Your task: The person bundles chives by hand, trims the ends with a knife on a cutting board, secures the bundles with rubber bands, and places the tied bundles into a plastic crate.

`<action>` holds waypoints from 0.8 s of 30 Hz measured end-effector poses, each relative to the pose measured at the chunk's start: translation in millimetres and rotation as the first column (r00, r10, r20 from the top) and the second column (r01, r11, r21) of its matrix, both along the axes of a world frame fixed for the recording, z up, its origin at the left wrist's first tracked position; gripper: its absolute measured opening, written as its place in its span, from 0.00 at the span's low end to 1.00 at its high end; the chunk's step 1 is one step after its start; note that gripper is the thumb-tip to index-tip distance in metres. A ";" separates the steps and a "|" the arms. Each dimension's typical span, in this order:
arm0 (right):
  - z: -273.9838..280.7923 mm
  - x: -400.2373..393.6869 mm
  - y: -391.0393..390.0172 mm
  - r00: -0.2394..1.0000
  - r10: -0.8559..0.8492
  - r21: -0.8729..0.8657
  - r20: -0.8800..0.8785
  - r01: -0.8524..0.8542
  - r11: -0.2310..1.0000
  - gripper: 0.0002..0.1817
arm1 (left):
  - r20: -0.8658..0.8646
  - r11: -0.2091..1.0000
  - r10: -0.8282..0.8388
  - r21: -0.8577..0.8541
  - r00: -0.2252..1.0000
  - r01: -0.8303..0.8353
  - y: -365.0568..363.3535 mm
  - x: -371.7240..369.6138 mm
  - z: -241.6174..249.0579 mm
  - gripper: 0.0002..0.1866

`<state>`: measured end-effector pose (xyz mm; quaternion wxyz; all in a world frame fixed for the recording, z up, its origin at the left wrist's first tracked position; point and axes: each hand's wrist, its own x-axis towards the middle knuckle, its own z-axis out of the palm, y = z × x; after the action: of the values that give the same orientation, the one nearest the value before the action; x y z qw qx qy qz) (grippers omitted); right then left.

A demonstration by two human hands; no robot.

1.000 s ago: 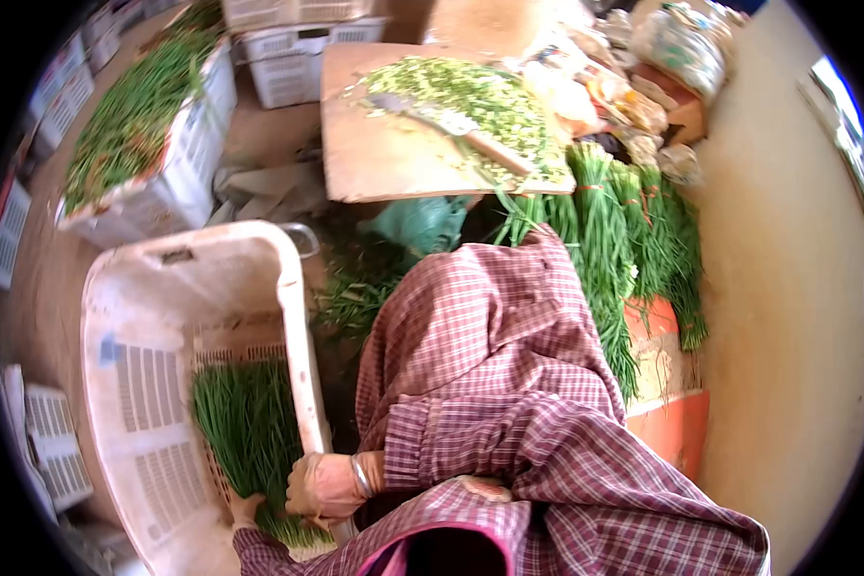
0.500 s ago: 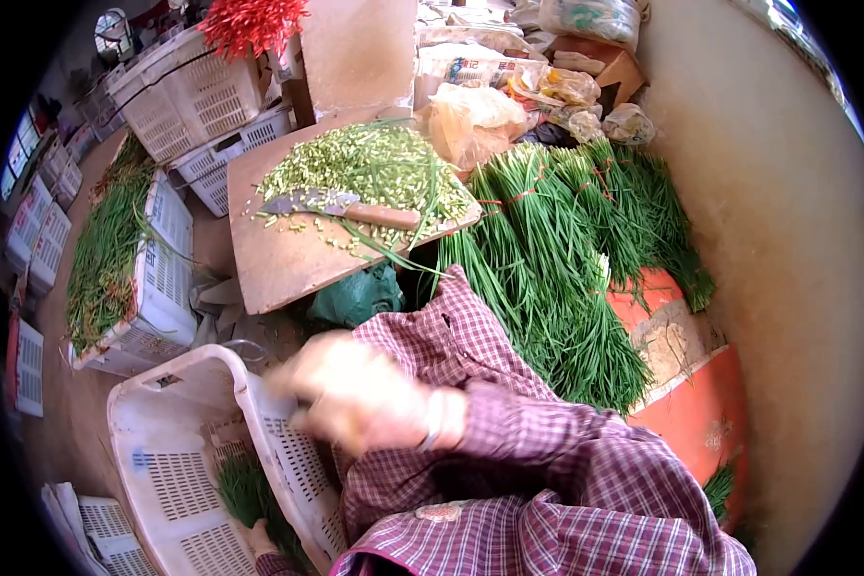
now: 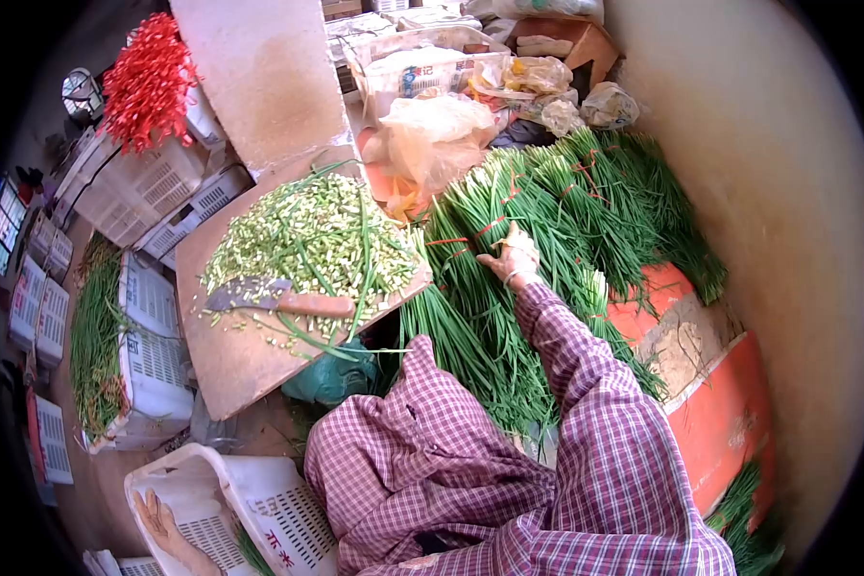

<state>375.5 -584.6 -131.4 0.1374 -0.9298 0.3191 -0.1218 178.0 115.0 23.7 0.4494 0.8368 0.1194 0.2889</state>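
Observation:
My right hand (image 3: 516, 256) is on a bundle of green garlic chives (image 3: 509, 298), just below its red tie, with the thumb out to one side and the fingers curled over the stems. Several tied bundles lie side by side there, pale stem ends away from me. At the lower left, my left hand (image 3: 160, 523) is open, its fingers apart, over the inside of a white plastic basket (image 3: 283, 509). Some green chives (image 3: 250, 549) show inside that basket, partly hidden by its wall.
A wooden board (image 3: 230, 370) holds a heap of chopped stems (image 3: 307, 230) and a knife (image 3: 283, 300). Under its edge is a green bag (image 3: 331, 374). White crates (image 3: 158, 346) stand left, red strips (image 3: 151, 86) hang above, and a wall (image 3: 739, 192) rises on the right.
My right hand has moved from above the basket, away and to the right, onto the chives. My left hand has come off the chives in the basket and opened. The view has shifted.

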 end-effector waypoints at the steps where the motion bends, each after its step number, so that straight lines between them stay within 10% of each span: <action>1: -8.3 6.1 2.4 1.000 -0.026 -0.038 0.000 0.026 0.999 0.62 | -0.003 1.000 -0.011 0.006 1.000 0.011 -38.5 8.8 20.3 0.29; 7: -9.5 18.0 -13.0 0.997 -0.073 0.007 -0.024 0.073 0.997 0.60 | 0.003 0.902 -0.386 -0.209 0.923 0.378 -115.5 64.4 10.9 0.34; 15: 79.0 -72.0 16.0 0.871 0.190 0.101 0.452 -0.262 0.960 0.49 | -0.009 0.691 -0.685 -0.324 0.728 0.646 -230.4 99.9 20.8 0.49; 21: 210.4 -102.6 123.1 0.509 0.489 -0.139 0.708 -0.579 0.804 0.50 | 0.110 0.452 -0.867 -0.233 0.485 0.861 -316.8 127.2 60.3 0.67; 24: 252.6 -97.7 193.5 0.343 0.523 -0.127 0.780 -0.732 0.669 0.50 | 0.317 0.338 -0.855 -0.257 0.410 0.905 -319.7 168.3 86.3 0.59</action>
<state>277.8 -391.2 121.2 0.4082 -0.8083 -0.1447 -0.3989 346.3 -204.6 110.1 0.6965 0.6394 -0.3249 0.0218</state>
